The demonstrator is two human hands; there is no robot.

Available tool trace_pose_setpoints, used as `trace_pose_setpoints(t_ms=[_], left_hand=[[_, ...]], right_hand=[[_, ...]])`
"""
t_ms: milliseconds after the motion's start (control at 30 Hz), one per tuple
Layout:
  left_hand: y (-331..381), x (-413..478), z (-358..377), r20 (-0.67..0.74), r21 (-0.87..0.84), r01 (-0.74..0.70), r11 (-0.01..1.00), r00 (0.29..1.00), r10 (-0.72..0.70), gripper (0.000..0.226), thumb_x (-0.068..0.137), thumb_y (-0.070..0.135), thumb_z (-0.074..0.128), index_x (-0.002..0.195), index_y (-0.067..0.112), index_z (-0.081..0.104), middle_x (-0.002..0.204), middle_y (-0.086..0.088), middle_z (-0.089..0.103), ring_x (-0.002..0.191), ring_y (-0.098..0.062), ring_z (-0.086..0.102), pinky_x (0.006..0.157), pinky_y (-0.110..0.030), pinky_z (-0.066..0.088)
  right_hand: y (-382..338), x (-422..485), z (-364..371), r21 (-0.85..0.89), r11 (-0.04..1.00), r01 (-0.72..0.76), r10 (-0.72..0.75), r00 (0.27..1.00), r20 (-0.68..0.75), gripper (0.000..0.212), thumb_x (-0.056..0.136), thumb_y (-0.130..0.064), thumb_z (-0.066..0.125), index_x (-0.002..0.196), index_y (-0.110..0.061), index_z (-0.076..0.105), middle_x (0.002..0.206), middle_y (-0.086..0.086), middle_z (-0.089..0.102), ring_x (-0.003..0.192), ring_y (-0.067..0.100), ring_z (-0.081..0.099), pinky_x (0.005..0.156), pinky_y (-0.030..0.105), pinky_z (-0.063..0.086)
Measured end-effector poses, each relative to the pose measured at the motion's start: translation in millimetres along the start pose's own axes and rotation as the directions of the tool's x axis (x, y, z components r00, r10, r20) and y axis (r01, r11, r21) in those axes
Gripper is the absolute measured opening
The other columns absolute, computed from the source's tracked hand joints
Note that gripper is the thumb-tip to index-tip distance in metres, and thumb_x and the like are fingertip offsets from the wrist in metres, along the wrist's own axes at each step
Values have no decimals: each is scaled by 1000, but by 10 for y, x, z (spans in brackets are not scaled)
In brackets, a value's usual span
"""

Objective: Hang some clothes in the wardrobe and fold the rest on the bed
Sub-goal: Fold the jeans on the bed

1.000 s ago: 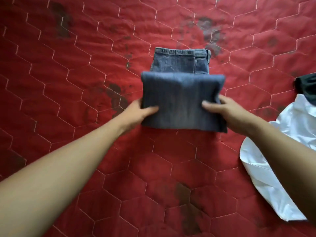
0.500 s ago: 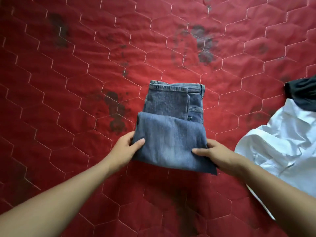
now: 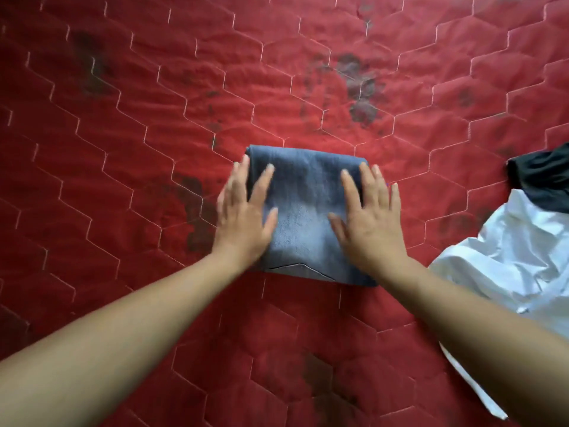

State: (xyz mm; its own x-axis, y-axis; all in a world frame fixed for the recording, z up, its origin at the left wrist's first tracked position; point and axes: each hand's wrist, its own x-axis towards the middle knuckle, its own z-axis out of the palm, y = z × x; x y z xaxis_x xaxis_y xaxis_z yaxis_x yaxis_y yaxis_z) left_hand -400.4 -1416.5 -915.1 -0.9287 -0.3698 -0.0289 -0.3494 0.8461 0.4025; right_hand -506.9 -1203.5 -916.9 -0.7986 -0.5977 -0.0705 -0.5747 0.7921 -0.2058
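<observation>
**Both grips flat on the folded denim**

The left grip [image 3: 243,217], a bare hand, is spread wide with straight fingers. It lies palm down on the left part of the folded blue denim jeans [image 3: 304,208], and its outer fingers overhang the bundle's left edge. The right grip [image 3: 369,220] lies equally wide and flat on the right part. Neither holds anything. The jeans sit beneath both as a compact rectangle on the red hexagon-quilted bed cover [image 3: 123,149]. Right of the right grip lies a crumpled white garment [image 3: 508,254]. Beyond it is a dark cloth [image 3: 542,177], possibly another garment, cut by the frame edge.
</observation>
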Motion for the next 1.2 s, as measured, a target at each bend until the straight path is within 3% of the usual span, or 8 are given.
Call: trace_pose_setpoints(t_ms=[67,267,433,500,633,833,1000,1200], left_hand=[[-2,-197,148,135,200,-226,953,970,202,73,94,50,39,160,35,13,168,-15,-3,156,-29,-2,123,-53,9],[-243,-169,520,379,277,-172,945,924,57,77,94,61,32,156,41,-9,165,-14,-22,153,-30,-20,124,-53,8],[-199,155,270,95,349,-302,887,953,287,74,90,58,47,157,35,26,164,-18,15,152,-33,15,118,-64,13],[-151,562,206,60,376,-303,876,951,304,74,93,60,42,158,34,21,166,-18,12,154,-34,9,119,-64,10],[-219,913,372,309,244,-158,957,948,78,77,95,68,33,159,35,7,168,-13,2,155,-30,-5,122,-54,7],[-223,739,382,290,244,-174,954,952,100,69,95,63,40,153,28,27,147,-15,34,136,-35,33,111,-47,33],[-127,-52,248,431,300,-246,922,897,99,66,99,50,37,157,25,19,149,-16,30,132,-35,33,106,-47,35],[-114,-862,43,670,197,-275,941,739,76,70,87,48,57,147,24,30,126,-10,43,117,-32,43,92,-45,49]], right_hand=[[-116,-87,159,-73,991,110,-107,994,38,82,93,-62,43,161,-21,21,168,19,7,155,39,3,118,69,10],[-126,11,603,-73,995,61,-37,957,288,91,89,-81,25,161,-33,-4,166,14,-22,152,35,-23,116,72,3],[-75,225,394,-85,991,102,-102,995,11,75,96,-68,37,157,-25,31,166,18,17,154,36,13,116,72,11],[-47,533,323,-81,994,76,-77,997,-8,76,97,-68,32,159,-25,24,167,17,13,155,38,8,117,72,7],[-3,811,460,-82,996,25,-5,971,240,81,94,-77,16,161,-33,5,168,12,10,155,36,0,118,69,7],[-31,605,465,-134,988,73,-45,977,207,79,96,-70,23,161,-25,14,147,16,38,133,38,35,109,56,31],[-188,-192,343,-109,984,140,-101,947,305,73,100,-52,38,161,-18,19,143,19,41,129,39,39,107,55,34],[-242,-831,171,46,997,58,-74,764,641,56,77,-50,65,120,-21,43,120,9,54,111,34,49,82,45,46]])
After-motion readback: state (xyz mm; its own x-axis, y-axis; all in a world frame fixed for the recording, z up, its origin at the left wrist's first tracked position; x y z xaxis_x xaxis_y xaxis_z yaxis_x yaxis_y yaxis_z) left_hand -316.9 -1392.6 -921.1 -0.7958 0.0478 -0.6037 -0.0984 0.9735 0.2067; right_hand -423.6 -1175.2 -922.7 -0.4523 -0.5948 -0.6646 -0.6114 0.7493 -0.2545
